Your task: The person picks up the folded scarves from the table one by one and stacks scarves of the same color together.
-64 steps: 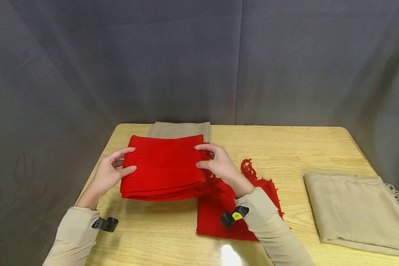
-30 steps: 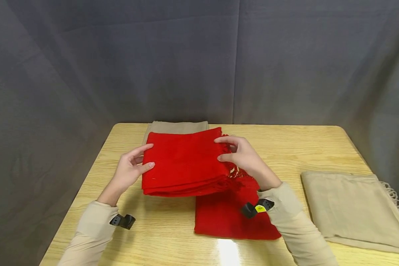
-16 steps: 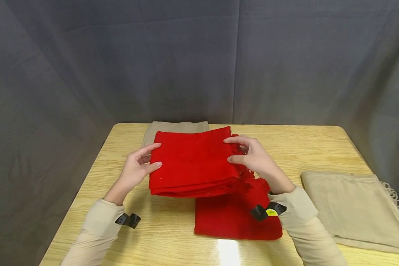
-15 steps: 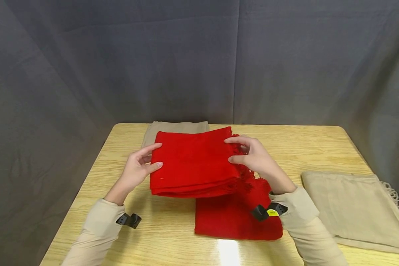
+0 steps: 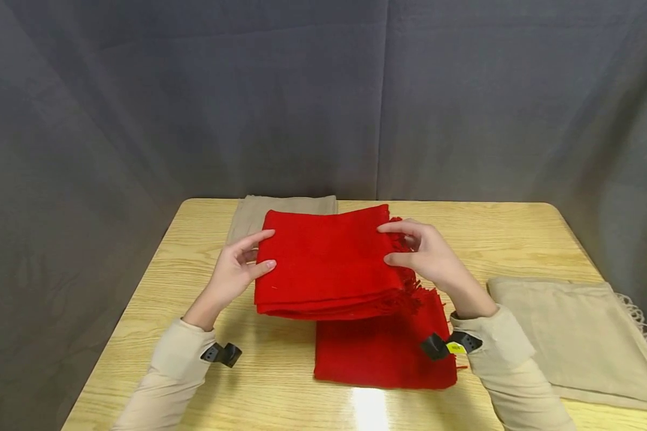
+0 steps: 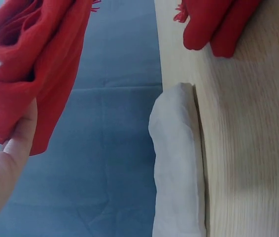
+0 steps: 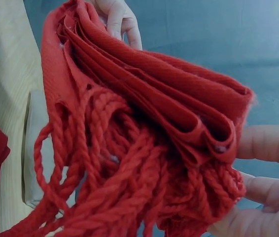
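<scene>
- The left hand (image 5: 236, 266) pinches the plain left end of the folded red fringed shawl, thumb and index finger on the near face, other fingers behind.
- A beige folded cloth (image 5: 283, 206) lies at the back edge of the table (image 5: 269, 389), partly hidden by the red.
- The folded red fringed shawl (image 5: 326, 257) hangs in the air between both hands — above the table, its layers stacked and fringe to the right. The step in hand looks like carrying it; the next move seems to call for a level, matched grip, so the layers don't slip.
- A second red shawl (image 5: 380, 359) rests on the table, partly behind the held one.
- The right hand (image 5: 428, 251) pinches the fringed end.
- A yellow label (image 5: 455, 348) sits at the right wrist; its writing is too small to read. No brand shows.
- A beige fringed shawl (image 5: 571, 335) lies folded at far right.
</scene>
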Tool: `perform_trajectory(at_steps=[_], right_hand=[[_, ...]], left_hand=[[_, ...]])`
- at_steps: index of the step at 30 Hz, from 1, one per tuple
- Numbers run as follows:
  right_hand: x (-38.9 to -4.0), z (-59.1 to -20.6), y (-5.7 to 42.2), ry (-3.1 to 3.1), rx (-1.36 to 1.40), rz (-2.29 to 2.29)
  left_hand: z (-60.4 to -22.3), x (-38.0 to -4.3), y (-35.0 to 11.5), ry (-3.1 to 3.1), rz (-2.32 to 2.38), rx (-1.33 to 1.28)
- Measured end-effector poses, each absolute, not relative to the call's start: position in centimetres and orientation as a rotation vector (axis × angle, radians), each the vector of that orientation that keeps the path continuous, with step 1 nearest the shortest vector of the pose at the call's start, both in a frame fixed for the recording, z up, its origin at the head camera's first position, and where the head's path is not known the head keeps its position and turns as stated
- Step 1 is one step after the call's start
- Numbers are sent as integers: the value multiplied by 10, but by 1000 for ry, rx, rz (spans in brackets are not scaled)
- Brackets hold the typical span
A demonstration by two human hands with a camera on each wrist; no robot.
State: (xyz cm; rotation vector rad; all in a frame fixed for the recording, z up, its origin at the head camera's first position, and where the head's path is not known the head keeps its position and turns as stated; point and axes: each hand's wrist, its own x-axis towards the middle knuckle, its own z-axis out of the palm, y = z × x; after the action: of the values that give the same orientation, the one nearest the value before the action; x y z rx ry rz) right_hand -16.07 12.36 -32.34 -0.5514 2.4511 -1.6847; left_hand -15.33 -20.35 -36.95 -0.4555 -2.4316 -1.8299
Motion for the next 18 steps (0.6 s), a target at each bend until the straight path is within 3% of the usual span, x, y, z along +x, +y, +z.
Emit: perform_trajectory(at_steps=[18], right_hand=[[-149, -319, 144, 2481, -492, -1617]], left_hand=[[-367, -150, -185, -2415, -1901, -524]])
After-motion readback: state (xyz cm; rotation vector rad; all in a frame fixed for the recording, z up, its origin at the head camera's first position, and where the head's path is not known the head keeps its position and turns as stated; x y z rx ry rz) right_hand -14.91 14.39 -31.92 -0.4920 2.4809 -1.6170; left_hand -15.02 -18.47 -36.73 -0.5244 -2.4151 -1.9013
